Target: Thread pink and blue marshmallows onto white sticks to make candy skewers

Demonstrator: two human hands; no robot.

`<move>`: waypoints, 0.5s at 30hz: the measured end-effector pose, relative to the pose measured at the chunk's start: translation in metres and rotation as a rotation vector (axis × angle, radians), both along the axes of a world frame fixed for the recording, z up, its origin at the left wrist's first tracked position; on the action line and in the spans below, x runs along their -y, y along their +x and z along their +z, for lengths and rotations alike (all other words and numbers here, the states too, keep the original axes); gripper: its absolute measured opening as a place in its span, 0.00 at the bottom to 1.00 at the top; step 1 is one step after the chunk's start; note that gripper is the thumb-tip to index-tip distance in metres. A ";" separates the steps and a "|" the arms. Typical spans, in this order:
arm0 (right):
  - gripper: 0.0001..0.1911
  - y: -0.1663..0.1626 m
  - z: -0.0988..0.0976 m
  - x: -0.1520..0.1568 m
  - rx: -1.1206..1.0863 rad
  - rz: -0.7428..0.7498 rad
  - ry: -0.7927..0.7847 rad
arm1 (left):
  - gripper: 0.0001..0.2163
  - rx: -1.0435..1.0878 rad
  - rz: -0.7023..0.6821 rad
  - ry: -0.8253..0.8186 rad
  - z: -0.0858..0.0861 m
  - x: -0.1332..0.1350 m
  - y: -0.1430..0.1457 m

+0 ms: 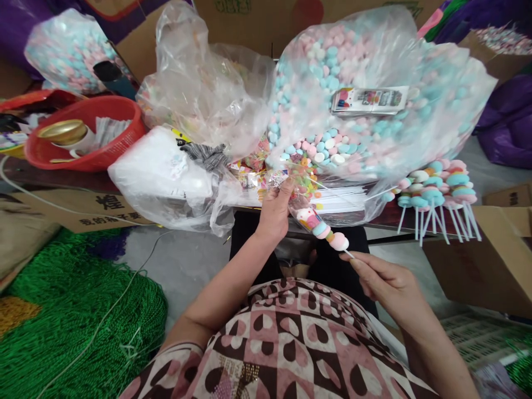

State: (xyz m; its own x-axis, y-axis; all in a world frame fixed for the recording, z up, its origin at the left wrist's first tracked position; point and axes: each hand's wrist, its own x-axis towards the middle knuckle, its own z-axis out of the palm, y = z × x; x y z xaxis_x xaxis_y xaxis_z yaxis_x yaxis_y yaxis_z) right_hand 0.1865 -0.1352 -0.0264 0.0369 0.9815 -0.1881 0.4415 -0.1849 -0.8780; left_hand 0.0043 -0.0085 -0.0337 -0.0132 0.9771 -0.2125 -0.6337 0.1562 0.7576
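Right hand (pixel 382 282) pinches a candy skewer (pixel 330 234); left hand (pixel 274 213) grips a wrapper (pixel 300 206) over its tip. Beyond them, a big bag (pixel 449 94) holds pink and blue candies.

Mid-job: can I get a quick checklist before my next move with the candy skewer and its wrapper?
1. Right hand grip on the stick end of the candy skewer: ok.
2. Left hand grip on the clear wrapper: ok.
3. Wrapper over every candy: not ok, the lower pieces are bare.
4. Wrapper mouth free of tears: cannot tell.
5. Finished skewers apart from both hands: ok.
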 end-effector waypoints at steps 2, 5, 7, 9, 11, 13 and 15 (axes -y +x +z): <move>0.20 -0.006 -0.002 -0.001 -0.036 -0.022 -0.010 | 0.17 -0.001 -0.014 0.011 0.000 0.001 0.001; 0.20 -0.015 -0.006 -0.003 -0.088 -0.030 0.000 | 0.16 -0.012 -0.019 0.031 -0.001 0.000 0.001; 0.20 -0.019 -0.009 -0.004 -0.121 -0.050 0.007 | 0.16 0.011 0.007 0.041 -0.001 0.000 -0.001; 0.19 -0.020 -0.013 -0.006 -0.147 -0.066 0.023 | 0.16 0.068 -0.018 0.052 0.001 0.001 -0.003; 0.18 -0.019 -0.019 -0.008 -0.182 -0.079 0.036 | 0.18 0.112 -0.095 0.081 0.005 0.004 -0.004; 0.18 -0.019 -0.026 -0.010 -0.242 -0.116 0.029 | 0.21 0.110 -0.164 0.106 0.008 0.009 -0.004; 0.18 -0.022 -0.033 -0.011 -0.315 -0.168 0.015 | 0.21 0.092 -0.188 0.105 0.010 0.013 -0.002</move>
